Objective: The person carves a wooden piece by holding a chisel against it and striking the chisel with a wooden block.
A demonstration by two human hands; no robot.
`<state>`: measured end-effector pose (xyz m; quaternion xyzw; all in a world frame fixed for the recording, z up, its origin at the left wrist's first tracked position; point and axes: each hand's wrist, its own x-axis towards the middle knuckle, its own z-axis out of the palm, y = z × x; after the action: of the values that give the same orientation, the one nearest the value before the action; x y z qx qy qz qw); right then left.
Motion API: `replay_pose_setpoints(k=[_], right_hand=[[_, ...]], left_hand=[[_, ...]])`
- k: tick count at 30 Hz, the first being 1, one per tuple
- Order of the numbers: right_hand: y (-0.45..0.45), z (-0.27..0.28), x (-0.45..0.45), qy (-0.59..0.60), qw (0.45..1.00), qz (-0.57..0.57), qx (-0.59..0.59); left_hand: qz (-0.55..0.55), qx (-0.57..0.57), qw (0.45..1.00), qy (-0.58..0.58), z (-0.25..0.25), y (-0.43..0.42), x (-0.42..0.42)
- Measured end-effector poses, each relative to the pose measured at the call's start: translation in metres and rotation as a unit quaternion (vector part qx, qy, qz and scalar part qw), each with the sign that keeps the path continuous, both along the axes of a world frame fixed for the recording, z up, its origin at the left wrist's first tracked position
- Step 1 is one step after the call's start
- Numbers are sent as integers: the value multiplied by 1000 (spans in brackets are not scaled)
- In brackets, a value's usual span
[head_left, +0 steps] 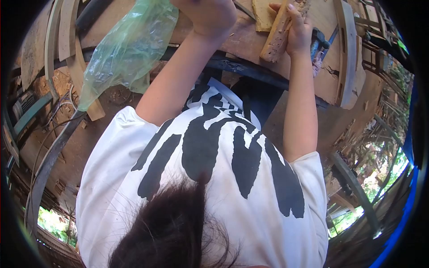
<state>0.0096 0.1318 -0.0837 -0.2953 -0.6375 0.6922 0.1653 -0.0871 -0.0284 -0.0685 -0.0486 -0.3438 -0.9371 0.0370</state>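
My right hand (300, 31) is closed around a rough wooden block (279, 35) with small pits along its side, held tilted over the workbench (243, 38). A yellowish flat piece (263, 13) lies just left of the block. My left hand (210, 15) is at the top edge, its fingers cut off by the frame, so what it holds cannot be made out. Beside the left forearm, a crumpled translucent green plastic bag (129, 49) hangs over the bench edge.
Right of my right hand are a dark blue metal tool (318, 40) and a pinkish cord (317, 64). Curved wooden pieces lie at the far right (346, 53) and left (68, 27). A metal bar (56, 156) and cables stand lower left; wood scraps litter the ground.
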Motion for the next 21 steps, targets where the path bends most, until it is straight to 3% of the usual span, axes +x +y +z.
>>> replay_pose_setpoints(k=[3, 5, 9, 13, 14, 15, 16, 17, 19, 21], right_hand=[[2, -2, 1, 18, 1000, 0, 4], [0, -1, 2, 26, 999, -20, -11], [-6, -5, 5, 43, 998, -34, -2], [-33, -4, 9, 77, 994, -77, -16], [-40, -8, 11, 101, 988, -116, -28], [-48, -9, 11, 125, 979, -154, -40], [-60, -5, 11, 133, 970, -197, -59], [-69, -5, 12, 137, 968, -200, -62], [-84, -10, 17, 186, 929, -302, -108], [-87, -10, 26, 208, 916, -307, -151]], left_hand=[[23, 4, 998, 58, 6, 2, 11], [9, 4, 1000, -26, 17, -1, 13], [-1, -45, 996, -80, 27, -15, 9], [15, -32, 998, -42, 43, -17, 4], [-71, 165, 982, -55, 45, -15, 4], [-144, 353, 920, -94, 47, -12, 4], [-84, 136, 987, -33, 53, -11, 7], [-16, -87, 996, 32, 58, -10, 10], [-33, -130, 988, 74, 63, -4, 16], [-49, -172, 977, 114, 61, -2, 19]])
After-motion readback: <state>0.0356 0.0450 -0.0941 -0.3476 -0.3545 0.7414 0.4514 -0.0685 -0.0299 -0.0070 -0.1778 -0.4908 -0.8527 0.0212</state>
